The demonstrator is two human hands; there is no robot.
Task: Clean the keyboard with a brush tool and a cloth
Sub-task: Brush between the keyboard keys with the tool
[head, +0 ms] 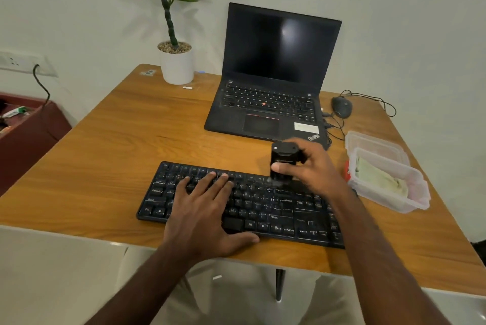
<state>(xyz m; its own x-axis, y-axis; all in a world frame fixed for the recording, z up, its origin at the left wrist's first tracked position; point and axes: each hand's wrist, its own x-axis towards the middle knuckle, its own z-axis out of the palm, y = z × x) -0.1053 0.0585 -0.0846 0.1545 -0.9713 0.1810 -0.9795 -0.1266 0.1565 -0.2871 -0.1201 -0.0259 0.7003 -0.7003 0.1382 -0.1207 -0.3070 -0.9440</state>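
Note:
A black keyboard [278, 209] lies on the wooden table [126, 156] near its front edge. My left hand [207, 209] rests flat on the keyboard's left half, fingers straight and spread over the keys. My right hand [313, 169] grips a black block-shaped brush tool [282, 160] upright, its pale bristles touching the keys at the keyboard's upper right. A pale green cloth [381, 180] lies folded inside a clear plastic box [418, 201] to the right of the keyboard.
An open black laptop [273, 80] stands behind the keyboard. A wired mouse [342, 106] lies to its right, cables trailing. A white potted plant [176, 64] stands at the back left. The box's clear lid [373, 144] leans behind the box.

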